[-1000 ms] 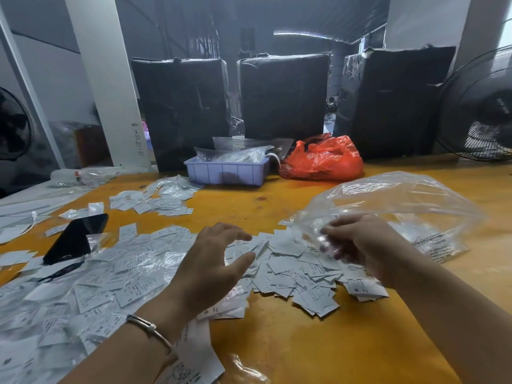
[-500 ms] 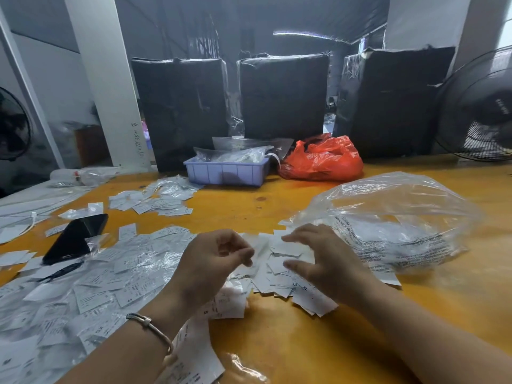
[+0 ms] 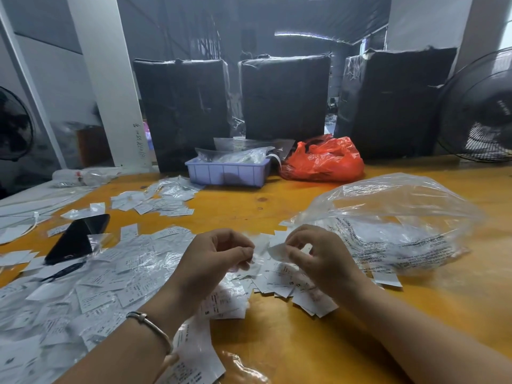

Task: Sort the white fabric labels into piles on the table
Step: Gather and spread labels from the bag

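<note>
Pinching a single label (image 3: 277, 249) between thumb and fingertips, the right hand (image 3: 318, 261) has lifted it just above the loose heap of labels (image 3: 279, 284) in the middle of the table (image 3: 304, 342). The left hand (image 3: 213, 259) has curled in close beside it, fingertips together; it seems to grip a label's edge too, though I cannot tell for sure. A moment ago the right hand lay flat on the heap, fingers spread, and before that it was at the mouth of the clear plastic bag (image 3: 388, 217), which now lies let go beside the heap, with labels showing through it. So emptying looks finished and picking one by one has begun; the label will likely be read for its size mark and put on a pile. The wide spread of labels (image 3: 97, 286) at left, the small far pile (image 3: 155, 200), the phone (image 3: 74, 239), the blue tray (image 3: 227, 173) and the orange bag (image 3: 324, 159) lie where they did earlier.
</note>
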